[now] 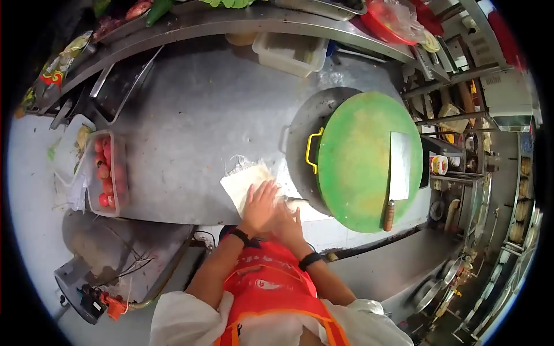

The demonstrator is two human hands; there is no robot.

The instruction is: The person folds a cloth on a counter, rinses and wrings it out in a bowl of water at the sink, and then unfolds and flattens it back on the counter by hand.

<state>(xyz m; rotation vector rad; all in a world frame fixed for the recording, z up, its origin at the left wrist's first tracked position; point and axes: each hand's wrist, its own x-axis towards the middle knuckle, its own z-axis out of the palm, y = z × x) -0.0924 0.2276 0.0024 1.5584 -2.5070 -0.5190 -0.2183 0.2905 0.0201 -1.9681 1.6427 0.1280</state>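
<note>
the pale cloth (236,183) lies at the near edge of the counter (184,115), mid-frame. it looks light, soft and floppy, best pinched by its outer left corner. the left hand (261,206) is open over it; the right hand's (287,228) grip i cannot tell.

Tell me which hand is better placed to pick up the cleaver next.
Right, I'd judge. The cleaver lies on the green board, on that side, and its handle is closer to the right hand; the left hand is farther off, on the pale sheet.
</note>
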